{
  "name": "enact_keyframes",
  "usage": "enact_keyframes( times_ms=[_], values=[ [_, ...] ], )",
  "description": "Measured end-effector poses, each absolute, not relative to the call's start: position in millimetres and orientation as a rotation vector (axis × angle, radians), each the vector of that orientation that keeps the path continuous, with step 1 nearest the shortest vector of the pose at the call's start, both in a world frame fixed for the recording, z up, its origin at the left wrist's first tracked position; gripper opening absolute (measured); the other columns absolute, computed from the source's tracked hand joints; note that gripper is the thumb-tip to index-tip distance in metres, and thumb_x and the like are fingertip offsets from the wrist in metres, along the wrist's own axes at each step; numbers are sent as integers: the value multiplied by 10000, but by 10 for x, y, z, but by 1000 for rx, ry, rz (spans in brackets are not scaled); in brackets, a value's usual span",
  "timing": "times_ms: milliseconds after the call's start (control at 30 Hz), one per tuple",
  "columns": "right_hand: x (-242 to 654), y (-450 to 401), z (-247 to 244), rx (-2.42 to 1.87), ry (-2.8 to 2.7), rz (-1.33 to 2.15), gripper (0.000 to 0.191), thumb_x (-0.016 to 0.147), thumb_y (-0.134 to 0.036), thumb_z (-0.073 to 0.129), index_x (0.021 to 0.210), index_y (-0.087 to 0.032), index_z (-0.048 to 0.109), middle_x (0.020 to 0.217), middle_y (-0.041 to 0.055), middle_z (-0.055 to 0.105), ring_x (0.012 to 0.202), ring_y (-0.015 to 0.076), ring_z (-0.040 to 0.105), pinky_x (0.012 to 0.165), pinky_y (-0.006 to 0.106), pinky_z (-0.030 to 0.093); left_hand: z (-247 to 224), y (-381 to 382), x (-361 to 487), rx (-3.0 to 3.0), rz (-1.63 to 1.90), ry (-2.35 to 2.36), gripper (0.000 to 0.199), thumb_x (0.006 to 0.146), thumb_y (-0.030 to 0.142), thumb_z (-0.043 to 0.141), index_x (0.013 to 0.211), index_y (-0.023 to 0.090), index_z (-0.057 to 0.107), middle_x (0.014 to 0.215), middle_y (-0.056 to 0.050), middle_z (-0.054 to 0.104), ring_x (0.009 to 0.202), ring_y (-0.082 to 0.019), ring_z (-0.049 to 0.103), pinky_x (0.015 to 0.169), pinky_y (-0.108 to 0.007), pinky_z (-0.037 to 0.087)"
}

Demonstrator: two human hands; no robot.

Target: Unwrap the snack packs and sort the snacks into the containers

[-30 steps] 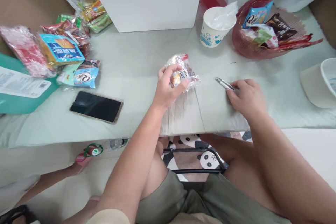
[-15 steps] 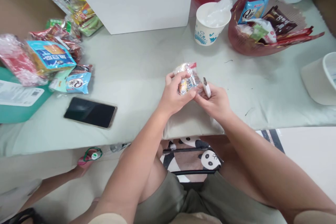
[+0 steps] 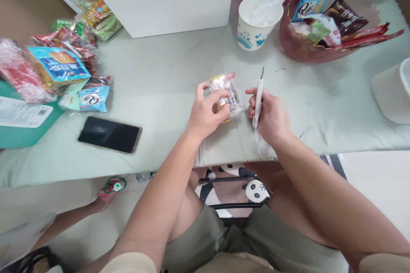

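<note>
A small snack in a clear, shiny wrapper (image 3: 235, 101) is near the middle of the table, with my left hand (image 3: 208, 113) closed around its left side. To the right, my right hand (image 3: 272, 115) grips a white utility knife (image 3: 258, 104). Its thin dark blade points up, away from me. A gap separates the knife from the wrapper. Behind the hands stands a paper cup (image 3: 253, 34) with blue drawings and crumpled clear plastic in its mouth.
A phone (image 3: 109, 135) lies at the left, before piled snack packs (image 3: 64, 65). A red bowl (image 3: 307, 53) holds more packs at the back right. A white container (image 3: 389, 94) stands far right, a white box (image 3: 173, 0) behind. Another person's foot (image 3: 107, 194) shows below.
My right hand has moved away from the wrapper, and the knife has turned upright in it. My left hand has shifted slightly left with the snack. The view has tilted a little.
</note>
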State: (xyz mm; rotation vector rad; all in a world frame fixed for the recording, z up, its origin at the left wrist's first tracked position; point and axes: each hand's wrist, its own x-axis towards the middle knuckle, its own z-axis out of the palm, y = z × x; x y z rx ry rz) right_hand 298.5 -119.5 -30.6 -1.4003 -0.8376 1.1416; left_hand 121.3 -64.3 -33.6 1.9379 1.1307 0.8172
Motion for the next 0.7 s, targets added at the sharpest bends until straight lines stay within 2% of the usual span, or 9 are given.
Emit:
enact_keyframes(
  times_ms=[133,200,267,333,433,567,700],
  values=[
    [2951,-1285,-186,-1440,-941,1162,345,916,-559,596,1097,-271,542,681,-65,533,450,96,485,412,242,354,-346,-634,1220,1970,870,1203,285,859,224,647,1138,257,702,1323,-79,508,1011,-167,648,812,-288,628],
    [2902,-1333,-128,-1463,-969,1186,332,936,-540,568,1115,-263,539,625,-73,549,395,97,457,379,244,311,-344,-638,1230,1976,887,1232,317,847,234,669,1162,259,686,1346,-82,503,944,-151,646,818,-293,620],
    [2849,-1353,-98,-1481,-951,1184,267,959,-449,518,1135,-252,549,619,-63,576,399,104,471,390,251,330,-342,-645,1241,1968,902,1246,334,836,249,689,1169,257,674,1375,-87,487,848,-119,635,810,-294,614],
    [2808,-1345,-96,-1491,-939,1165,312,953,-362,514,1248,-262,526,670,-52,625,422,110,502,420,261,380,-343,-651,1247,1980,905,1242,324,830,263,699,1153,255,668,1389,-91,487,812,-111,632,791,-289,610],
    [2774,-1313,-110,-1473,-994,1158,479,943,-339,568,1401,-300,435,754,-44,676,431,111,524,445,275,427,-354,-657,1244,2035,908,1221,315,831,316,716,1133,254,654,1425,-101,489,886,-151,663,771,-289,609],
    [2748,-1298,-99,-1424,-1039,1206,444,938,-399,606,1356,-308,488,736,-57,644,426,92,522,397,243,387,-361,-660,1227,2079,936,1218,323,837,374,739,1120,248,647,1424,-106,499,1006,-193,674,796,-294,614],
    [2722,-1326,-54,-1434,-998,1309,502,916,-425,637,1378,-292,493,712,-68,621,414,77,510,348,203,356,-387,-629,1208,2054,1020,1263,292,874,404,718,1105,240,647,1393,-109,506,1053,-209,675,800,-298,616]
  ],
)
